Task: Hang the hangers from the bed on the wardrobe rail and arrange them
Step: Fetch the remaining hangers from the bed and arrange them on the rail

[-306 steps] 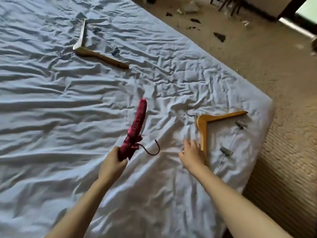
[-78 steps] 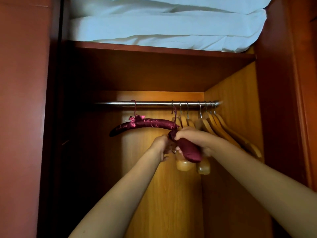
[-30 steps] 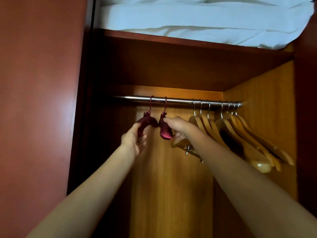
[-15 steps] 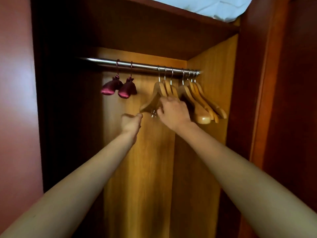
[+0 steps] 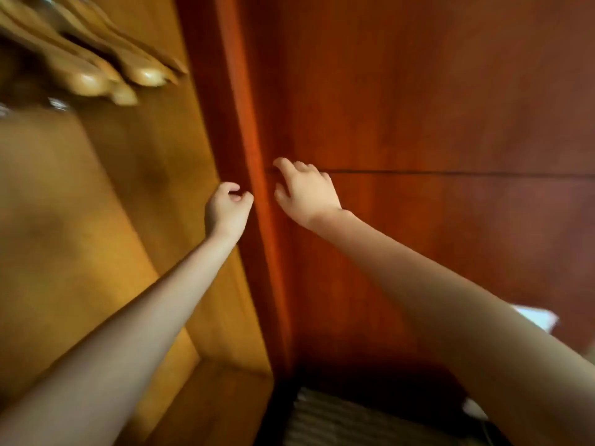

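Observation:
Several wooden hangers (image 5: 96,69) show only their rounded ends at the top left, blurred, hanging inside the wardrobe. The rail and the dark red padded hangers are out of view. My left hand (image 5: 227,209) hovers in front of the wardrobe's inner side panel with its fingers curled loosely and nothing in it. My right hand (image 5: 306,191) is just to its right, in front of the red-brown outer panel, fingers apart and empty. Both hands are well below and to the right of the hangers.
The wardrobe's red-brown front edge (image 5: 248,130) runs down between my hands. A dark red-brown wooden panel (image 5: 450,107) fills the right side. Striped carpet (image 5: 354,423) shows at the bottom, and something white (image 5: 537,317) at the right edge.
My view has swung down and to the right, away from the rail. Both hands have let go of the wooden hangers and dropped lower, empty.

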The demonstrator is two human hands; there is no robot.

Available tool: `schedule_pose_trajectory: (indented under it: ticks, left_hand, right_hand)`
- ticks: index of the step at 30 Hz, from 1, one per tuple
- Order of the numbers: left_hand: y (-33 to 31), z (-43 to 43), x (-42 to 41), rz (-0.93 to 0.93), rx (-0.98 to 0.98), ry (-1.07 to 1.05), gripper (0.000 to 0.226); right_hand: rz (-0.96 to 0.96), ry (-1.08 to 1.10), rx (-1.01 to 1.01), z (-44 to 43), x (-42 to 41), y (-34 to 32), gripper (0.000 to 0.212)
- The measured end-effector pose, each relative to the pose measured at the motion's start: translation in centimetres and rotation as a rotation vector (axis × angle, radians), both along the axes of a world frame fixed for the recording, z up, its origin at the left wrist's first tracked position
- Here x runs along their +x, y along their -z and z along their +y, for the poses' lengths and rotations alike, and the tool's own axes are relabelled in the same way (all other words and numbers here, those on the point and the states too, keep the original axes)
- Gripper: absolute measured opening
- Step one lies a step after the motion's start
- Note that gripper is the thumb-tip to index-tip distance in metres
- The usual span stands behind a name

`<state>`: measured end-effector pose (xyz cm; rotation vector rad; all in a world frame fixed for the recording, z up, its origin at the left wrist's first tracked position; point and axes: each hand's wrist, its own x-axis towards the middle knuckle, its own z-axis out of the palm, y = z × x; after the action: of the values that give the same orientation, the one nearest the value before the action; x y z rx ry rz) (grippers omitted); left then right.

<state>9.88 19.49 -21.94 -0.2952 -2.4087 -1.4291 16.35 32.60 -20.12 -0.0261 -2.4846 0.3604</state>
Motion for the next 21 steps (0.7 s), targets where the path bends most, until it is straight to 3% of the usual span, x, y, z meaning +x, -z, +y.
schedule_pose_trajectory:
  ticks: [6,11,16,21]
  left_hand:
    - [7.0,13.0,12.5,-0.141,-0.16,0.428,0.039]
    - [11.8,22.6,28.5,-0.229,-0.469,0.98,0.044]
    - [13.7,26.3,46.9,-0.247,-0.561,1.37,0.055]
    - [16.6,24.0,63.9,-0.191,-0.671,1.62,0.056]
  right_hand:
    - [-0.224,0.475,-0.113,10.1,17.7,8.5,0.037]
    - [-0.302,0.852,-0.253,14.7,36.2,13.5,0.034]
    - [-0.277,1.185,-0.371,13.4,56.1,16.6,0.035]
    - [-0.273,1.442,-0.48,6.7,74.3,19.6,0.033]
